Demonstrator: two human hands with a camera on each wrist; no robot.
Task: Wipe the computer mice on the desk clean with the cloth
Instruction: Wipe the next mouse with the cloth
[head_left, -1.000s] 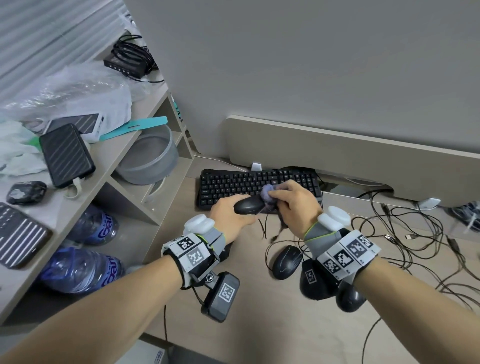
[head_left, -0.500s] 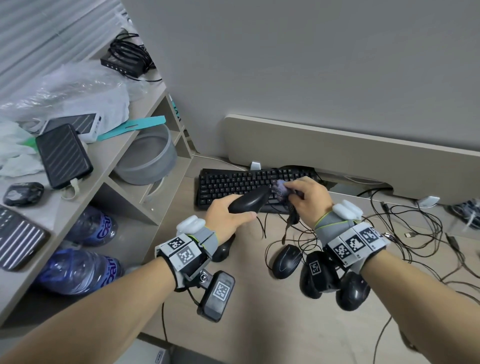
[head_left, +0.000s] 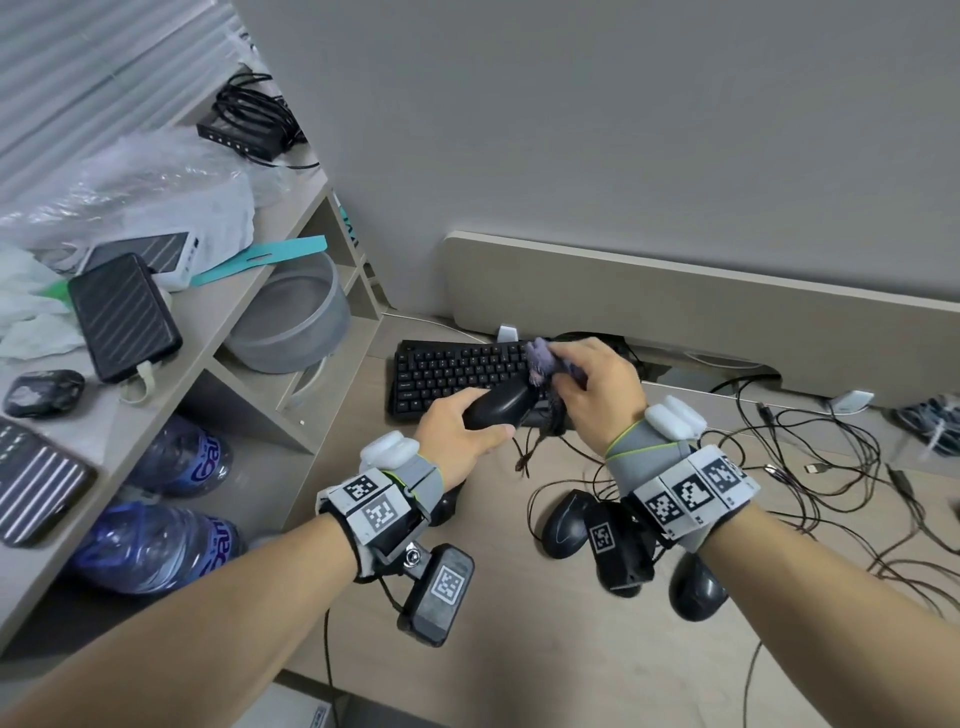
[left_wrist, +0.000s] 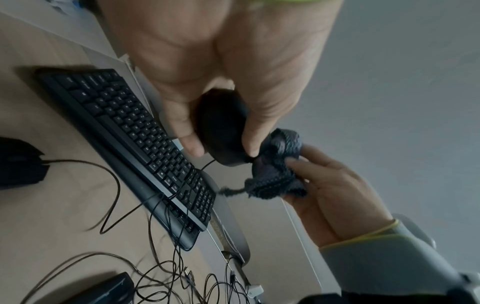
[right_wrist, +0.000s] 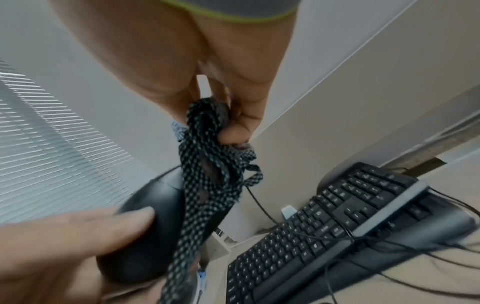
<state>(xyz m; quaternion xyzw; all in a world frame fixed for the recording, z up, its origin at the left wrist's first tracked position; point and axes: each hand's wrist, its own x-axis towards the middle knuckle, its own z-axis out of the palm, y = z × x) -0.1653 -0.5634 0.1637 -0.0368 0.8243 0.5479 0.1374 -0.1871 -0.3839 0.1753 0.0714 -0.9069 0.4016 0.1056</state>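
Note:
My left hand (head_left: 457, 428) grips a black wired mouse (head_left: 496, 408) lifted above the desk, thumb and fingers curled round its sides (left_wrist: 221, 127). My right hand (head_left: 592, 384) pinches a bunched grey-purple cloth (head_left: 540, 364) against the mouse's front end. In the right wrist view the checked cloth (right_wrist: 207, 164) drapes down across the mouse (right_wrist: 148, 226). Two more black mice lie on the desk, one (head_left: 563, 525) below my right wrist and one (head_left: 696, 587) further right; a third dark shape (head_left: 444, 506) is mostly hidden under my left wrist.
A black keyboard (head_left: 452, 374) lies just behind the hands. Tangled cables (head_left: 805, 467) spread over the desk (head_left: 571, 649) to the right. A shelf unit (head_left: 218, 332) at the left holds power banks, a plastic bag, a grey bowl and water bottles.
Both hands have risen and shifted right with the mouse. The right hand with the cloth has slid from the mouse's top toward its front end.

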